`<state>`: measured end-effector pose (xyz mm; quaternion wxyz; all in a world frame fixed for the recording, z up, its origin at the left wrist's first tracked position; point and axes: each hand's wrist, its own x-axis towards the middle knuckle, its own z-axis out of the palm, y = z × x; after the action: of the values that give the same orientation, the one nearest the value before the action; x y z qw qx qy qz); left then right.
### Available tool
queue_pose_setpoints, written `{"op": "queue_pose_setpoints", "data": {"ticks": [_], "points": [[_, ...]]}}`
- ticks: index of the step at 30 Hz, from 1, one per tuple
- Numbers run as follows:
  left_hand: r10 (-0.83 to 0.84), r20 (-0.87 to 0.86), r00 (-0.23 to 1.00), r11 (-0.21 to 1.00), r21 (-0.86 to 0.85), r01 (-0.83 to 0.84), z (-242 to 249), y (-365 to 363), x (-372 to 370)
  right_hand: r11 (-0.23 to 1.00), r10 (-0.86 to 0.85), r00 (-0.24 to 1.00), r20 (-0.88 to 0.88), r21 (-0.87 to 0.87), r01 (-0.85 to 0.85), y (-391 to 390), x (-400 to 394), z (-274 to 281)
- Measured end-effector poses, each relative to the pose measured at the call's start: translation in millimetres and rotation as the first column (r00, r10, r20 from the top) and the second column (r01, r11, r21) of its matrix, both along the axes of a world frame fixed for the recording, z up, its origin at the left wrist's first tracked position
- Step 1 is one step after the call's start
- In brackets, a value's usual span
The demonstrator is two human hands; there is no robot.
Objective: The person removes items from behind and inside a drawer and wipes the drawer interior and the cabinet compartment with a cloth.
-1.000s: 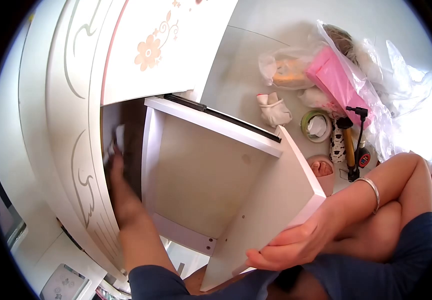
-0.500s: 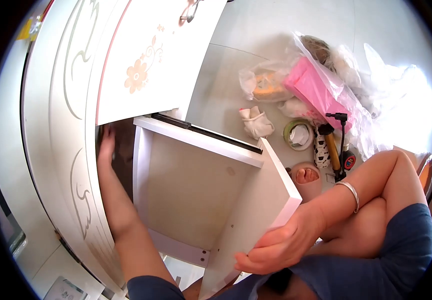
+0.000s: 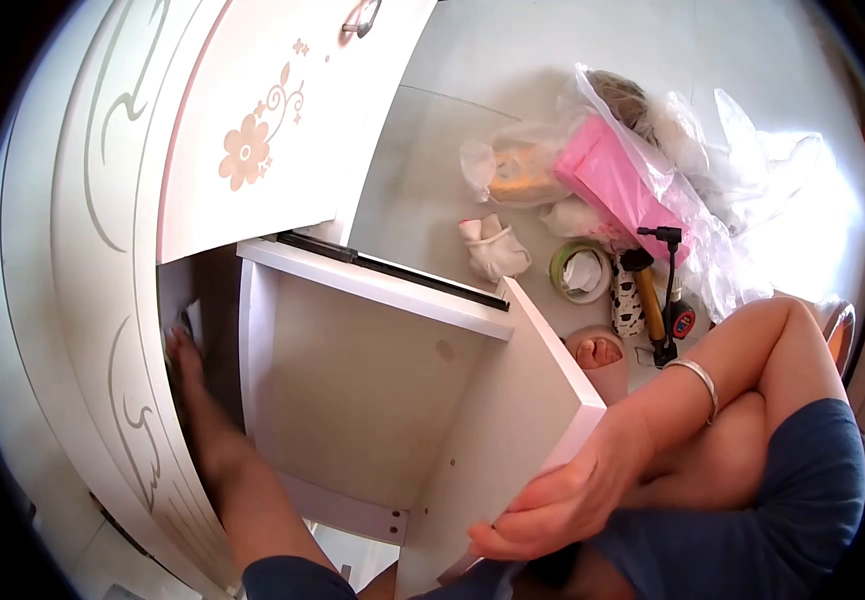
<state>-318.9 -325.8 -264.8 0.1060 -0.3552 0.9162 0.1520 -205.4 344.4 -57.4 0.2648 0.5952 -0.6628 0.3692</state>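
Note:
A white drawer [image 3: 363, 390] is pulled out of a white cabinet [image 3: 103, 300], with a black slide rail [image 3: 393, 268] along its upper side. My right hand [image 3: 563, 490] is wrapped round the edge of the drawer's front panel [image 3: 513, 430]. My left hand [image 3: 185, 355] reaches into the dark gap between the cabinet frame and the drawer. Its fingers are shaded and blurred, near a small pale object [image 3: 193, 318] that I cannot make out. Above the gap is another drawer front [image 3: 283, 130] with a flower pattern and a metal handle [image 3: 362, 18].
On the floor lie a pink package [image 3: 618, 185] in clear plastic, an orange item [image 3: 523, 172] in a bag, a white cloth [image 3: 495, 247], a roll of green tape [image 3: 581, 272], a hammer [image 3: 648, 295] and a black-and-white patterned object [image 3: 627, 303]. My foot [image 3: 598, 355] is beside them.
My left hand has moved lower in the gap, and the pale object now shows beside it. The view has shifted slightly. My right hand keeps its hold on the panel.

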Motion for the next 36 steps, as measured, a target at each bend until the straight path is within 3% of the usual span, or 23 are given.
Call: {"op": "queue_pose_setpoints", "data": {"ticks": [3,5,12,18,21,23,25,27,29,32,36], "points": [[0.06,0.128,0.99,0.989,-0.139,-0.042,4.9,15.1,45.8,1.0,0.015,0.999,0.028,0.011,-0.015,-0.3,2.5,0.3],[-0.021,0.115,0.993,0.987,-0.159,0.039,6.4,32.0,50.3,1.0,0.0,0.999,0.032,0.01,0.0,-1.7,5.1,-0.1],[-0.404,-0.078,0.912,0.915,-0.064,0.399,3.8,136.6,-29.6,0.998,-0.066,0.996,0.067,-0.014,0.067,-5.8,9.8,4.0],[-0.496,-0.163,0.853,0.857,0.062,0.511,-15.2,196.8,-93.6,0.999,-0.04,0.999,0.018,0.016,0.039,-3.8,4.5,4.6],[-0.533,-0.245,0.81,0.835,0.003,0.55,-4.8,185.4,-89.7,0.998,-0.053,0.998,0.027,-0.026,0.054,-6.0,8.6,-1.4],[-0.555,-0.398,0.73,0.815,-0.087,0.572,6.7,165.9,-76.9,0.999,-0.034,0.999,0.025,-0.018,0.035,-5.7,5.6,-0.5],[-0.47,-0.31,0.827,0.879,-0.082,0.469,25.7,149.2,-53.8,1.0,-0.025,1.0,0.016,-0.002,0.025,-2.1,3.0,0.2],[-0.321,-0.109,0.941,0.946,-0.082,0.314,46.8,133.6,-21.7,0.999,-0.032,0.999,0.026,0.002,0.032,-1.5,3.5,0.5],[-0.168,-0.13,0.977,0.985,-0.057,0.162,46.9,105.7,21.6,1.0,-0.026,0.999,0.046,-0.004,0.026,-1.8,6.0,0.6],[0.003,-0.111,0.994,0.985,-0.169,-0.022,19.1,38.2,88.4,1.0,-0.026,0.998,0.057,0.002,0.026,-2.2,5.5,0.8],[0.001,0.004,1.0,0.98,-0.198,0.0,25.1,43.2,109.8,1.0,-0.011,0.998,0.057,-0.021,0.012,-4.7,1.7,2.8]]}}
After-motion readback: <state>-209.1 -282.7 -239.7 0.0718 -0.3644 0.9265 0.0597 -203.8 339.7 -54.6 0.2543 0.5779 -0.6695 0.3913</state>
